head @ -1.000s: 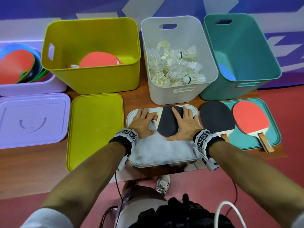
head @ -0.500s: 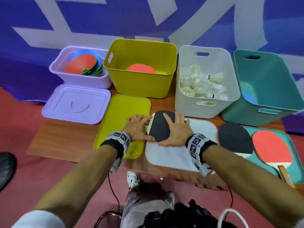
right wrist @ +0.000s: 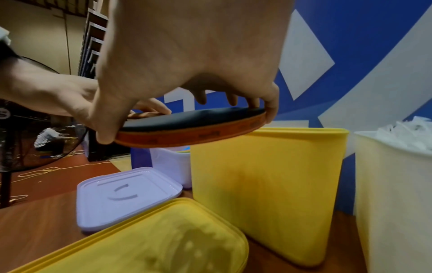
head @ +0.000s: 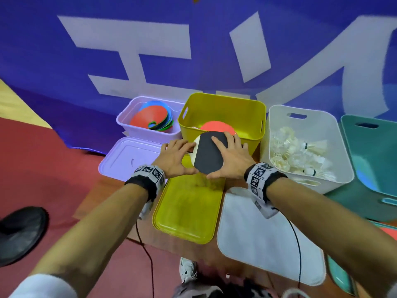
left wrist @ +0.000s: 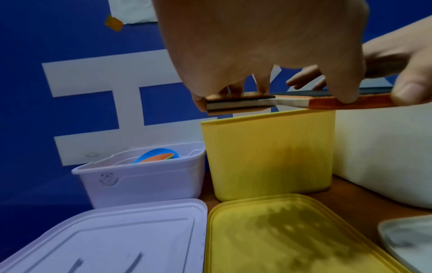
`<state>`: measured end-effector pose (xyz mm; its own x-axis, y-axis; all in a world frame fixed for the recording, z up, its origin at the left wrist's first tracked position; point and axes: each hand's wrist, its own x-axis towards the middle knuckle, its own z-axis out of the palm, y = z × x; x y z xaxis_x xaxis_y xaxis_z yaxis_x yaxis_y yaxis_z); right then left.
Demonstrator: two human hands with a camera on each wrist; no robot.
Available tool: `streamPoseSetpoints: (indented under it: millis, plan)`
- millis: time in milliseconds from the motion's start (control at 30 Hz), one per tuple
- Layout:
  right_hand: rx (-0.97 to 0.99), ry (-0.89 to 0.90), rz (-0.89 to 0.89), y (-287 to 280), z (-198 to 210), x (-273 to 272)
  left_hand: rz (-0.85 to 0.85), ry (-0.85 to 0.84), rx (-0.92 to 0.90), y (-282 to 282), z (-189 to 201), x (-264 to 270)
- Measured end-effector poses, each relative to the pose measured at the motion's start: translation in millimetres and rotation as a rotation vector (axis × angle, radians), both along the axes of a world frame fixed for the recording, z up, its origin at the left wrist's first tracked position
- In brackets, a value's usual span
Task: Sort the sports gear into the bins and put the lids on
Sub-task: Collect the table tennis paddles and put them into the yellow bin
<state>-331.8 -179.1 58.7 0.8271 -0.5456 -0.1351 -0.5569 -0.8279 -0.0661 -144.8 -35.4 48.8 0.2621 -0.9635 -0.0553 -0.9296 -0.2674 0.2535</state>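
Both my hands hold the black-faced paddle [head: 208, 154] flat in the air: left hand [head: 174, 158] pinches the handle, right hand [head: 231, 158] clamps the blade's edge. It hangs at the yellow bin's [head: 245, 114] near rim, above the yellow lid [head: 187, 214] on the table [head: 94, 198].

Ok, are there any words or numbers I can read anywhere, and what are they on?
Nothing here can be read clearly.
Blue banner: big white strokes, cut off by the frame; no whole word shows.
Paddle, orange edge tape: dark print, too blurred to read.
Wristbands: black-and-white code squares, no words.
Lilac bin: a round raised mark on its wall, too small to read.
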Motion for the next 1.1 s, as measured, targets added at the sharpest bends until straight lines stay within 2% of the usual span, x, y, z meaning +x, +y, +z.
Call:
streamPoseSetpoints:
  millis: [333, 567, 800, 1100]
  plan:
    - [-0.029, 0.045, -0.139, -72.1, 22.6, 36.5, -0.137, -0.043, -0.049, -98.5, 12.6, 54.4]
    - [-0.026, 0.046, -0.201, -99.1, 21.1, 66.1, -0.18, -0.007, 0.002, -137.9, 7.5, 89.9]
    - [0.147, 0.045, -0.432, -112.2, 12.7, 85.9, -0.084, -0.035, 0.155, -151.5, -3.0, 100.7]
    - [0.083, -0.039, -0.445, -94.0, 2.3, 56.8, -0.136, -0.045, 0.101, -135.2, -12.0, 82.3]
